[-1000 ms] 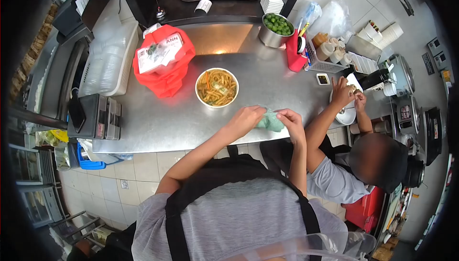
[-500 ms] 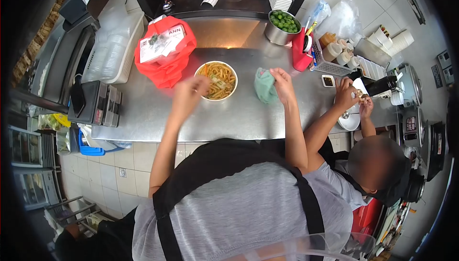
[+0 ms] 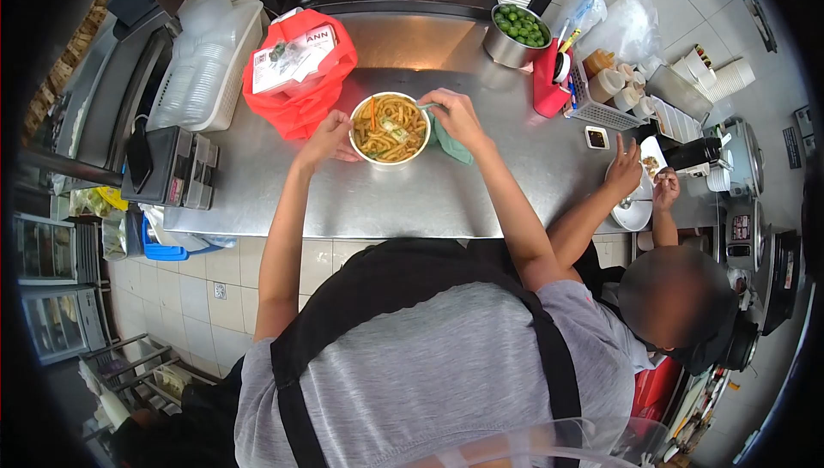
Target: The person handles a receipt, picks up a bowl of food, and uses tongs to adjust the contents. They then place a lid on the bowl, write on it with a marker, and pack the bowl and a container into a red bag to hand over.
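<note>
A white round bowl (image 3: pixel 390 164) filled with noodles (image 3: pixel 390 127) stands on the steel counter. My left hand (image 3: pixel 330 139) is at the bowl's left side, its fingers against the rim and wall. At the bowl's right edge my right hand (image 3: pixel 455 114) pinches a green cloth (image 3: pixel 450 144), which touches the rim and hangs down onto the counter. A red plastic bag (image 3: pixel 300 112) with a white printed box (image 3: pixel 294 60) in it stands just beyond my left hand.
A pot of green fruit (image 3: pixel 513 49), a red holder (image 3: pixel 549 82) and a basket of bottles (image 3: pixel 601 112) stand at the right. A co-worker's hands (image 3: pixel 625 166) are over a white dish there. Left are a tub of plastic containers (image 3: pixel 225 90) and dark drawers (image 3: pixel 186 178).
My left hand has come down to the bowl's left side. My right hand has moved left with the cloth to the bowl's rim. The hand on the far tray has gone from view.
</note>
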`<state>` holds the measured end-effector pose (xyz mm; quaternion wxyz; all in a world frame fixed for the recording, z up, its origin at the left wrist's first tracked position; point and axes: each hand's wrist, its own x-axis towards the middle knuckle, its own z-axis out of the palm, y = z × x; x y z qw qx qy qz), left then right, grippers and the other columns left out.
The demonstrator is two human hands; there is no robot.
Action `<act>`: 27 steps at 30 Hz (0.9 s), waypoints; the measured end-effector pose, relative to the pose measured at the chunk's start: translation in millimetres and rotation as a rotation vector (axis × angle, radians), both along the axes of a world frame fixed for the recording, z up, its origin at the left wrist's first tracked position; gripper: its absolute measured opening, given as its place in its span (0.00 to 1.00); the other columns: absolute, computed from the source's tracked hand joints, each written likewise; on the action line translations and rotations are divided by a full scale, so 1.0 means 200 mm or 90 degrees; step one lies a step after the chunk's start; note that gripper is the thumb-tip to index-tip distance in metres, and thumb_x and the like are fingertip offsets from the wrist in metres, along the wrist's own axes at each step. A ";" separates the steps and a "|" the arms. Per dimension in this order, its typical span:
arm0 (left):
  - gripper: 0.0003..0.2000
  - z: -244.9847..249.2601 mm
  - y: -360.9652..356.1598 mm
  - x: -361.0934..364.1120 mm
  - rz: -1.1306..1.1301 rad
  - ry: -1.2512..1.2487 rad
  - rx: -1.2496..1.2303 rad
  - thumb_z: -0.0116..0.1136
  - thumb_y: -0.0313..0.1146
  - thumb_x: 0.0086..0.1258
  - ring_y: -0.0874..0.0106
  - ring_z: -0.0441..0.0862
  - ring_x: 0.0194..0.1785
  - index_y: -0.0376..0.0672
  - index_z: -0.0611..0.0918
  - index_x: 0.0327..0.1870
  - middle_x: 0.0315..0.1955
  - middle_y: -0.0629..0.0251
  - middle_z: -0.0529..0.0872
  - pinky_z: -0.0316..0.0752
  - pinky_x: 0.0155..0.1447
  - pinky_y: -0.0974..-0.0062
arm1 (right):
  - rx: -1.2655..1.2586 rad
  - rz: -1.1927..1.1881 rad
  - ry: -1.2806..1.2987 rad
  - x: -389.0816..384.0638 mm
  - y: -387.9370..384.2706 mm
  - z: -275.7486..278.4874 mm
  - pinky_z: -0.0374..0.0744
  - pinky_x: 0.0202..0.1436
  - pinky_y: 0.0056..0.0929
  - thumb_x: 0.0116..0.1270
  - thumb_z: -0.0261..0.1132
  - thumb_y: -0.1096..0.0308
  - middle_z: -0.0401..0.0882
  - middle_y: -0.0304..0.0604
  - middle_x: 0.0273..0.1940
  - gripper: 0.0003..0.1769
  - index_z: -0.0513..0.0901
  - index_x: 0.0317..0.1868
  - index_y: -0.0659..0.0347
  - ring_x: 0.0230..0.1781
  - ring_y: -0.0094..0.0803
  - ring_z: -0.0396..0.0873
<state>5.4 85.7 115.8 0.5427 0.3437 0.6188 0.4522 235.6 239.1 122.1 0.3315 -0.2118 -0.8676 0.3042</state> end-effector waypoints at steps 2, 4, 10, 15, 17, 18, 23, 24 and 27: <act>0.09 -0.01 0.01 0.01 0.018 -0.007 -0.022 0.43 0.39 0.72 0.66 0.84 0.29 0.44 0.65 0.44 0.37 0.60 0.75 0.82 0.31 0.73 | -0.016 -0.014 0.008 0.03 -0.04 0.00 0.74 0.37 0.34 0.53 0.59 0.82 0.78 0.43 0.34 0.10 0.80 0.36 0.62 0.33 0.44 0.77; 0.08 -0.01 -0.01 0.04 0.039 -0.056 -0.021 0.42 0.37 0.71 0.64 0.84 0.30 0.43 0.65 0.43 0.38 0.59 0.74 0.83 0.32 0.72 | -0.008 -0.057 0.017 0.06 -0.11 0.00 0.74 0.36 0.34 0.54 0.58 0.82 0.78 0.43 0.33 0.09 0.81 0.35 0.61 0.32 0.43 0.77; 0.08 0.01 -0.07 0.20 0.139 -0.135 0.013 0.40 0.34 0.71 0.59 0.84 0.32 0.40 0.64 0.42 0.39 0.57 0.74 0.83 0.35 0.70 | -0.017 -0.154 0.047 0.16 -0.32 -0.01 0.73 0.32 0.32 0.54 0.57 0.83 0.77 0.44 0.31 0.11 0.82 0.34 0.61 0.29 0.41 0.77; 0.07 -0.03 -0.11 0.31 0.190 -0.155 0.047 0.39 0.34 0.71 0.59 0.84 0.32 0.40 0.63 0.42 0.40 0.55 0.74 0.83 0.35 0.70 | 0.002 -0.189 0.063 0.18 -0.46 -0.04 0.73 0.30 0.30 0.54 0.57 0.84 0.76 0.44 0.31 0.12 0.82 0.35 0.62 0.26 0.38 0.76; 0.08 -0.03 -0.12 0.34 0.207 -0.161 0.052 0.39 0.34 0.72 0.59 0.84 0.33 0.40 0.62 0.42 0.39 0.54 0.74 0.83 0.34 0.71 | -0.016 -0.179 0.077 0.19 -0.49 -0.03 0.72 0.29 0.30 0.54 0.57 0.84 0.76 0.44 0.30 0.12 0.82 0.36 0.62 0.26 0.37 0.76; 0.07 -0.03 -0.13 0.35 0.203 -0.165 0.050 0.38 0.34 0.72 0.58 0.84 0.33 0.40 0.62 0.42 0.39 0.53 0.74 0.83 0.35 0.70 | -0.029 -0.167 0.070 0.19 -0.48 -0.02 0.72 0.28 0.30 0.54 0.57 0.84 0.76 0.44 0.30 0.12 0.82 0.36 0.62 0.25 0.37 0.76; 0.07 -0.02 -0.11 0.37 0.207 -0.221 0.071 0.36 0.34 0.72 0.56 0.84 0.35 0.39 0.60 0.41 0.40 0.51 0.72 0.83 0.38 0.67 | -0.047 -0.159 0.055 0.17 -0.37 0.00 0.72 0.28 0.30 0.54 0.57 0.85 0.76 0.44 0.29 0.13 0.82 0.37 0.62 0.25 0.36 0.75; 0.07 -0.03 -0.10 0.38 0.225 -0.233 0.086 0.36 0.33 0.71 0.55 0.83 0.36 0.39 0.60 0.42 0.41 0.51 0.72 0.83 0.38 0.67 | -0.045 -0.183 0.061 0.16 -0.38 -0.01 0.72 0.28 0.29 0.54 0.57 0.85 0.76 0.44 0.29 0.13 0.82 0.37 0.62 0.25 0.36 0.75; 0.08 -0.06 -0.07 0.44 0.280 -0.270 0.122 0.36 0.32 0.71 0.54 0.83 0.38 0.39 0.59 0.43 0.42 0.49 0.70 0.83 0.40 0.65 | -0.046 -0.225 0.091 0.10 -0.44 -0.05 0.71 0.28 0.28 0.54 0.56 0.85 0.75 0.44 0.28 0.14 0.82 0.38 0.62 0.24 0.34 0.75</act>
